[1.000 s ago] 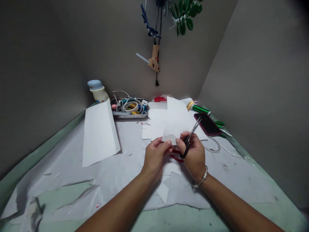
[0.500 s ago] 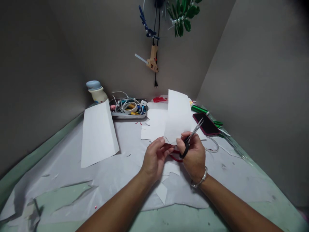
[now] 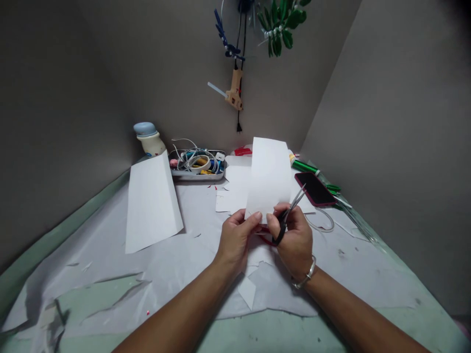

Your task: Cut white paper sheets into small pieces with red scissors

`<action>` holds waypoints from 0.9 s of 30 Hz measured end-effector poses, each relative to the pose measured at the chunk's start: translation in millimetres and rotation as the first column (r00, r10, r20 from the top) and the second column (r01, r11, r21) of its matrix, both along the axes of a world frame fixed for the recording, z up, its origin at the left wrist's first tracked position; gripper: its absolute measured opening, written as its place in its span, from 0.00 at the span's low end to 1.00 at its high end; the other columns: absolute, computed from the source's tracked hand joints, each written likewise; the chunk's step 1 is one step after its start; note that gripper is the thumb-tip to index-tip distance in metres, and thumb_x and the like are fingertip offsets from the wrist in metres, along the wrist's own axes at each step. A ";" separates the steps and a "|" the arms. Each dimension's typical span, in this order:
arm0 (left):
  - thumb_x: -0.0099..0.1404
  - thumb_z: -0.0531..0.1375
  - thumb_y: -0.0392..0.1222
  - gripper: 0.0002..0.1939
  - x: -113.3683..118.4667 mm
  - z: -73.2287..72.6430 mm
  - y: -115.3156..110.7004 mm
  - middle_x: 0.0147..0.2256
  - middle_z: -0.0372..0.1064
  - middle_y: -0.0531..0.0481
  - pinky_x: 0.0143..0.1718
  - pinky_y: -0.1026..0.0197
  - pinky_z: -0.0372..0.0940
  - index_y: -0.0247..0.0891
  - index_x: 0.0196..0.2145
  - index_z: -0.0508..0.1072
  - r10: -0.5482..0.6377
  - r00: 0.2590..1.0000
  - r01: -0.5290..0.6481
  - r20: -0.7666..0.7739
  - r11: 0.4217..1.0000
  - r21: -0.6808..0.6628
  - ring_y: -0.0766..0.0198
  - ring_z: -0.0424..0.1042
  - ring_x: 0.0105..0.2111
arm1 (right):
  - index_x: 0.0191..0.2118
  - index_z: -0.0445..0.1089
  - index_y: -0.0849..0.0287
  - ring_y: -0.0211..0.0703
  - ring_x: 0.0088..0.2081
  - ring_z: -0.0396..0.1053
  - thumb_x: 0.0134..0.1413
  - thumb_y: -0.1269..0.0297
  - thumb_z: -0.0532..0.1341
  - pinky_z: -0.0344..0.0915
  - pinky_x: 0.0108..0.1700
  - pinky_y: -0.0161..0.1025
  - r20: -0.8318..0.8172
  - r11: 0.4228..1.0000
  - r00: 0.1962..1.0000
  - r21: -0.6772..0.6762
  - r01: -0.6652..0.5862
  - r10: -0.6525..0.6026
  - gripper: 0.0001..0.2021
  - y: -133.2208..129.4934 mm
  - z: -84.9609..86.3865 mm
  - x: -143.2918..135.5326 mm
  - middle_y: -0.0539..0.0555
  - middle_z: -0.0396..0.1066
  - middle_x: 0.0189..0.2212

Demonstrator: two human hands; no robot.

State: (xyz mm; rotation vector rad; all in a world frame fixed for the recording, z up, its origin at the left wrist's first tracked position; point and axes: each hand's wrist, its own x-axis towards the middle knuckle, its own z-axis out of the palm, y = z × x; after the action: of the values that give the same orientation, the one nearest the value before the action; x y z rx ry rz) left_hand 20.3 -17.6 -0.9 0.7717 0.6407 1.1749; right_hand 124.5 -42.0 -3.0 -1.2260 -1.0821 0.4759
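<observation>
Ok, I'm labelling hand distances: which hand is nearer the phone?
Right. The right hand, holding scissors, is in front of the phone, slightly left; the left hand, pinching white paper, is farther left.

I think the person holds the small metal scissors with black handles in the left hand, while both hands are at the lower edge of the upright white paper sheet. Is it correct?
Not quite: the head view shows the small metal scissors with black handles in the right hand, not the left.
</observation>
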 end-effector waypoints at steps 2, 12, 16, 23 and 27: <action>0.55 0.65 0.40 0.11 -0.7 0.2 0.7 0.33 0.73 0.46 0.34 0.61 0.66 0.33 0.35 0.73 0.001 1.000 -0.001 -0.010 1.000 0.006 0.65 0.71 0.28 | 0.35 0.64 0.57 0.34 0.25 0.65 0.48 0.65 0.61 0.66 0.28 0.33 0.007 1.000 1.000 0.005 -0.011 0.011 0.08 -0.3 -0.2 -0.2 0.46 0.66 0.26; 0.58 0.61 0.40 0.10 -3.3 1.6 0.4 0.34 0.73 0.44 0.38 0.59 0.65 0.32 0.36 0.75 -0.046 0.999 0.046 -0.008 0.997 0.068 0.62 0.70 0.33 | 0.35 0.64 0.56 0.33 0.24 0.64 0.48 0.66 0.61 0.65 0.28 0.34 0.040 1.000 0.999 0.024 -0.018 0.017 0.07 0.0 -1.9 1.6 0.45 0.66 0.25; 0.59 0.59 0.41 0.09 -4.1 0.6 3.7 0.32 0.73 0.45 0.35 0.60 0.64 0.32 0.31 0.76 -0.014 0.997 0.013 0.073 1.000 0.012 0.63 0.69 0.31 | 0.35 0.63 0.56 0.33 0.24 0.64 0.49 0.66 0.60 0.65 0.28 0.34 0.036 1.000 0.999 0.018 -0.012 0.011 0.06 0.7 -1.4 1.4 0.45 0.66 0.25; 0.56 0.63 0.41 0.08 -5.8 3.0 3.8 0.31 0.72 0.46 0.35 0.61 0.64 0.33 0.30 0.76 -0.049 0.999 0.048 0.023 0.998 0.044 0.64 0.69 0.30 | 0.36 0.63 0.56 0.34 0.24 0.64 0.49 0.66 0.60 0.65 0.29 0.34 0.056 1.000 0.998 0.005 -0.014 0.013 0.07 -0.1 -2.0 2.7 0.45 0.65 0.25; 0.56 0.64 0.43 0.13 -5.9 0.0 3.8 0.34 0.73 0.43 0.38 0.58 0.64 0.33 0.38 0.76 -0.058 0.996 0.063 -0.073 0.995 0.077 0.62 0.70 0.31 | 0.36 0.63 0.55 0.33 0.24 0.63 0.48 0.68 0.61 0.64 0.29 0.33 0.039 0.999 0.998 0.006 -0.042 0.042 0.08 0.1 -4.7 2.6 0.44 0.65 0.26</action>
State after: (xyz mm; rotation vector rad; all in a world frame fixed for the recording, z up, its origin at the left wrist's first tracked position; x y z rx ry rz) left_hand 14.3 -13.7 -0.8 0.8968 0.6280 1.1268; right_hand 127.1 -41.9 -7.7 -1.2132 -1.1437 0.4820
